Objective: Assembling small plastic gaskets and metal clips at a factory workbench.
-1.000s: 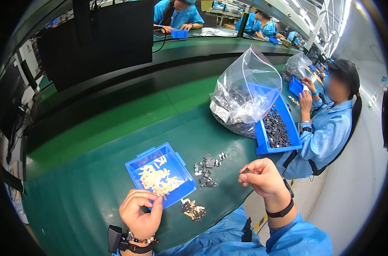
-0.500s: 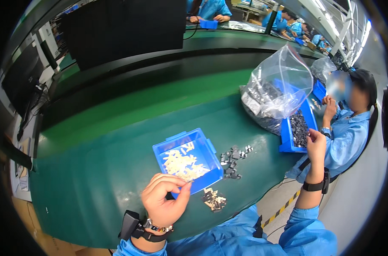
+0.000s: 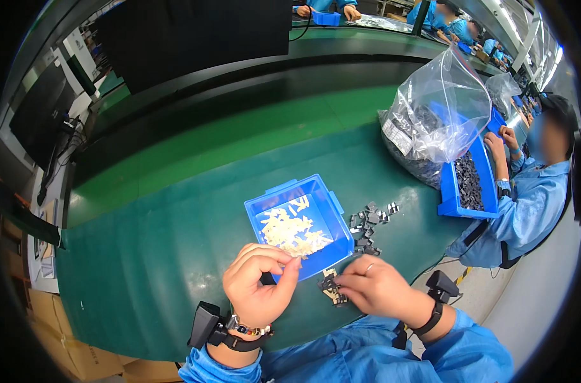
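Grips obscured
Left hand (image 3: 261, 283) pinched, contents unclear; right hand (image 3: 381, 290), at its three o'clock, overlaps pile (image 3: 329, 286); I can't tell its pinch.

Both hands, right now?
Left hand: pinched closed at the square blue plastic tray; any held piece unclear.
Right hand: at the small pile of black-and-cream pieces; open, closed or holding, cannot tell.

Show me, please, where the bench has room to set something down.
The green mat looks mostly bare left of the cream-piece tray, and beyond it toward the clear bag. It is crowded around the right hand, mixed pile and dark pieces.
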A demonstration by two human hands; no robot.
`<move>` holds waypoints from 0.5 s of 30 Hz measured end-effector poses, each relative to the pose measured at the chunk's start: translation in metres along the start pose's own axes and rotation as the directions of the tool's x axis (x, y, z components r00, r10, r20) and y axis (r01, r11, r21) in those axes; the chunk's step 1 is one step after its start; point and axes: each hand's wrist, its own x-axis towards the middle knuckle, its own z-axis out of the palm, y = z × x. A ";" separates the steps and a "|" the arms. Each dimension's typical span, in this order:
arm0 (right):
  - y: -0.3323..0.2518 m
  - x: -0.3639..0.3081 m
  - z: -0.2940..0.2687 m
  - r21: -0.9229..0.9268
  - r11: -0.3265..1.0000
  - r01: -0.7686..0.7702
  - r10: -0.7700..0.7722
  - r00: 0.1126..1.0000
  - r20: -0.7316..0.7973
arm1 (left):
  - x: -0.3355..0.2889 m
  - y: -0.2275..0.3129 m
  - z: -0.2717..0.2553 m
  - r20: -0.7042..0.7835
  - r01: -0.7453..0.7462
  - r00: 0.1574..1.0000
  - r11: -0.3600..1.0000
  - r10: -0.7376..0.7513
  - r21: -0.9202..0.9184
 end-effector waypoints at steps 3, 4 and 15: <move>-0.009 0.004 0.008 -0.020 0.999 -0.042 0.043 0.997 0.062 | 0.000 0.000 0.000 -0.007 -0.008 1.000 1.000 0.008 -0.018; -0.011 0.005 0.009 -0.054 0.996 -0.073 0.077 0.994 0.083 | 0.000 0.001 -0.001 -0.001 -0.003 1.000 1.000 0.003 -0.020; -0.012 0.015 -0.011 0.283 0.933 -0.223 0.206 0.975 0.086 | 0.001 0.005 -0.003 0.066 -0.046 0.997 0.998 0.049 -0.044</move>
